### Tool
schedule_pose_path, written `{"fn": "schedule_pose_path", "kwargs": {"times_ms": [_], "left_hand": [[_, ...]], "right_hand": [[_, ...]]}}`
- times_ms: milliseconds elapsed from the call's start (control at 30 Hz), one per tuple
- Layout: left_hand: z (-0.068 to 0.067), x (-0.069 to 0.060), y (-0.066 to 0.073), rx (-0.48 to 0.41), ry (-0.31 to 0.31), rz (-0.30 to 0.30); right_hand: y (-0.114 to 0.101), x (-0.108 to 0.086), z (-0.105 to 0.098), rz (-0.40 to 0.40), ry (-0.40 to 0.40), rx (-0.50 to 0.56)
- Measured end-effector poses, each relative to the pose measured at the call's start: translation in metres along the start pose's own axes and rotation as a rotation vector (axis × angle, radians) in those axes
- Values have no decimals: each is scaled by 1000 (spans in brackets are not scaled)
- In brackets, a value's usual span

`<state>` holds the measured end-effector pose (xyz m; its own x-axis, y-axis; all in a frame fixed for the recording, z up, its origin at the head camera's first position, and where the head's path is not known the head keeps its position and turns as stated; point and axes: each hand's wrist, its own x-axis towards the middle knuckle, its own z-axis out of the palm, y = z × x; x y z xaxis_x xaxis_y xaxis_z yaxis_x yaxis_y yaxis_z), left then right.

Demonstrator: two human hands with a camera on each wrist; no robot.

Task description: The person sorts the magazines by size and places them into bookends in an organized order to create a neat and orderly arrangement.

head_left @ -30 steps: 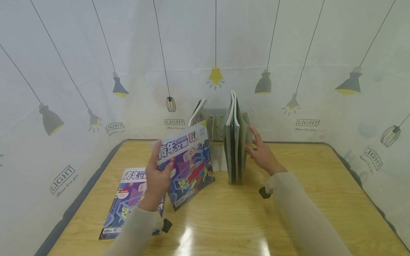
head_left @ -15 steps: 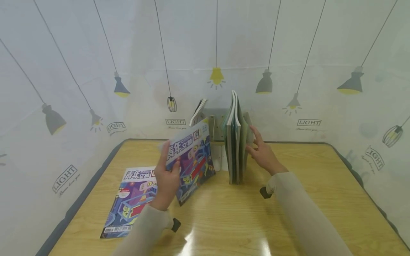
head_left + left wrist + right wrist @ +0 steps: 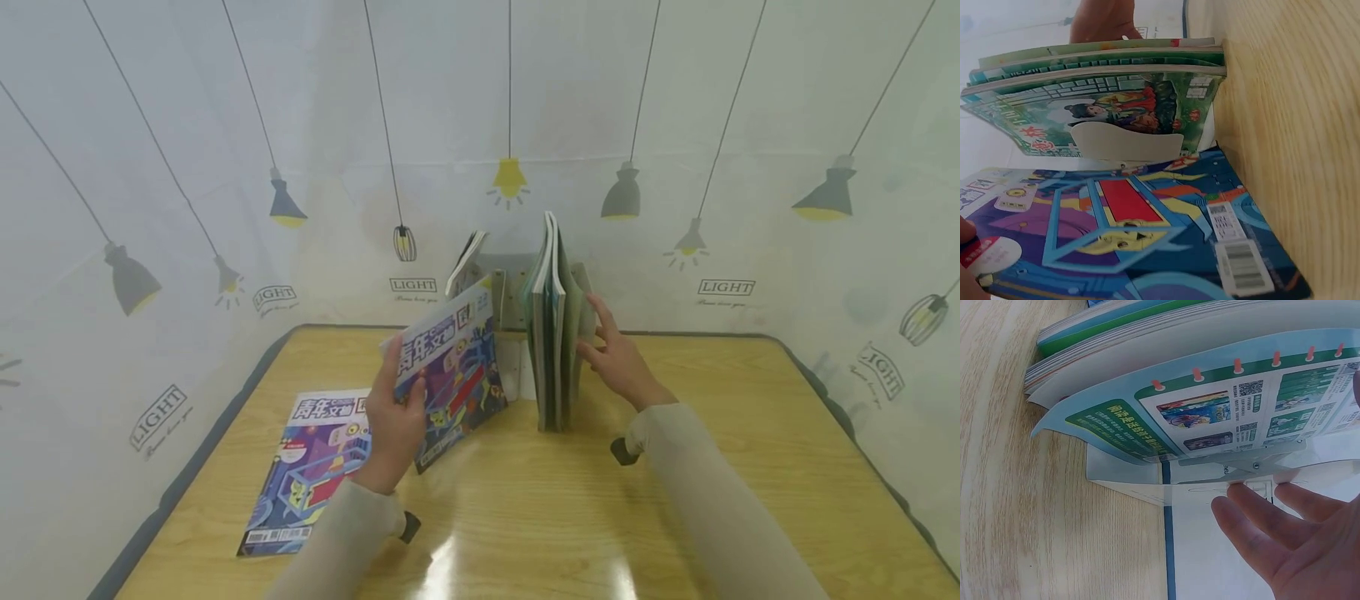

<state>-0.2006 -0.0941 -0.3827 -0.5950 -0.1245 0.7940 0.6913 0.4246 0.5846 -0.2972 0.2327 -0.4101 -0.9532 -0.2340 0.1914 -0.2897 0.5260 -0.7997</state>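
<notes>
My left hand [image 3: 393, 425] pinches the left edge of a purple magazine [image 3: 459, 379], thumb on its cover, and holds it tilted before the left part of a grey-white book rack [image 3: 512, 292]. In the left wrist view this magazine's cover [image 3: 1141, 250] faces up, beside a white divider [image 3: 1125, 142]. Several green magazines [image 3: 551, 358] stand upright in the rack's right part. My right hand [image 3: 618, 367] has its fingers extended at the rack's right side; in the right wrist view, its fingertips [image 3: 1225, 509] meet the outer panel [image 3: 1125, 472].
A matching purple magazine [image 3: 315, 467] lies flat on the wooden table [image 3: 525, 517] at the left, partly behind my left forearm. One thin magazine [image 3: 465, 262] leans in the rack's left end. A white curtain with printed lamps [image 3: 345, 167] surrounds the table.
My left hand has moved right with the purple magazine, which is turned more edge-on beside the rack. More of the flat magazine shows. My right hand stays at the rack's side.
</notes>
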Motion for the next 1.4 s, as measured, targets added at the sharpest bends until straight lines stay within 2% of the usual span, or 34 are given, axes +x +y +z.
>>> {"fn": "schedule_pose_path", "kwargs": {"times_ms": [167,233,367,500,567,667,767,900,1133,1400], "left_hand": [[-5,-9,-23,41,17,124],[-8,-13,-32,55,6,153],[-19,-15,-35,111,-36,183],[-32,-15,-36,183,-105,207],[-39,-16,-37,207,-154,189],[-47,-18,-37,226,-228,120],[-50,-19,-36,212,-269,74],[-48,-20,-33,182,-247,96],[-33,-25,-37,206,-145,171],[-19,-27,-38,193,-110,107]], "right_hand": [[-1,0,0,0,-4,4],[-1,0,0,-1,-5,3],[-1,0,0,3,0,1],[-2,0,0,5,-1,0],[-2,0,0,4,-3,-3],[-2,0,0,5,-1,-9],[-1,0,-1,7,0,-14],[-2,0,-2,14,0,-17],[-1,0,-1,14,-6,-19],[0,1,0,5,-5,-17]]}}
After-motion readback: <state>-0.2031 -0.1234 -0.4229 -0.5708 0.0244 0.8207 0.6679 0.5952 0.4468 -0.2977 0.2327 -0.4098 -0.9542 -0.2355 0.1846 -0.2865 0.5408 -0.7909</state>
